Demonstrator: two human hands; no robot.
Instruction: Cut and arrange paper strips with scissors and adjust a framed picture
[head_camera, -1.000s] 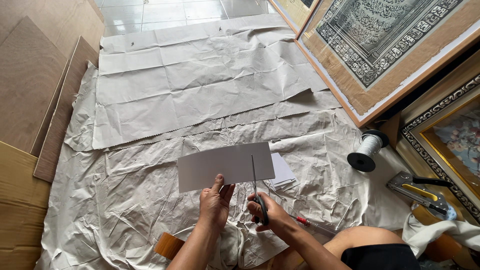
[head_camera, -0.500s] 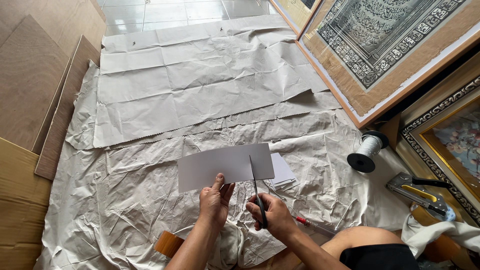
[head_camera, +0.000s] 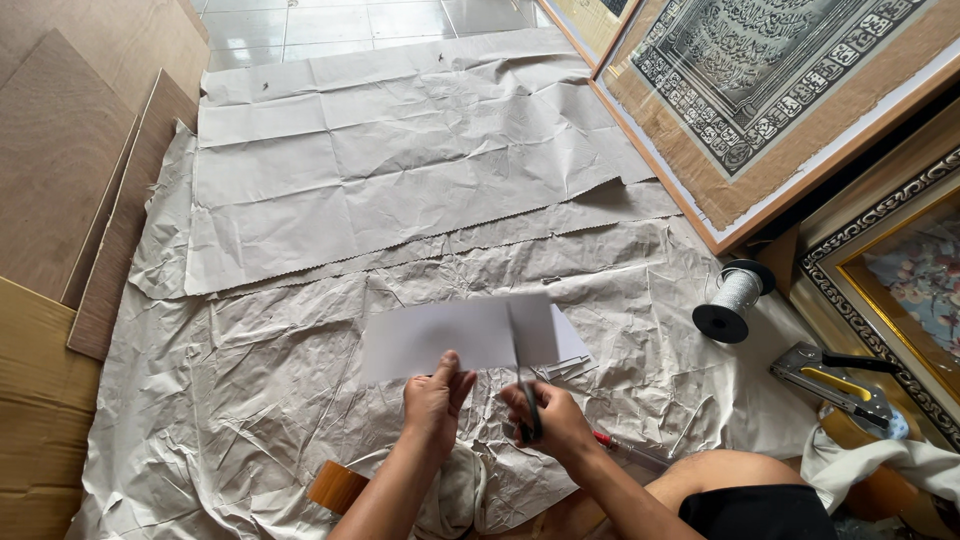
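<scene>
My left hand (head_camera: 434, 398) pinches the lower edge of a white rectangular sheet (head_camera: 440, 336) held flat above the crumpled paper on the floor. My right hand (head_camera: 552, 420) grips a pair of scissors (head_camera: 524, 392). Their blades point up into the sheet near its right end, along a thin cut line. To the right of the blades a narrower strip of the sheet (head_camera: 545, 330) sticks out. Small white offcuts (head_camera: 566, 368) lie on the floor just right of my right hand.
Large creased grey paper sheets (head_camera: 400, 170) cover the floor. Brown boards (head_camera: 70, 170) lean at the left. Framed pictures (head_camera: 760, 90) stand at the right, with a wire spool (head_camera: 732, 304), a staple gun (head_camera: 832, 384) and a red-handled tool (head_camera: 625, 450) nearby. My knee (head_camera: 730, 480) is at bottom right.
The scissors have moved further up into the white sheet. Both hands and the sheet stay in nearly the same place.
</scene>
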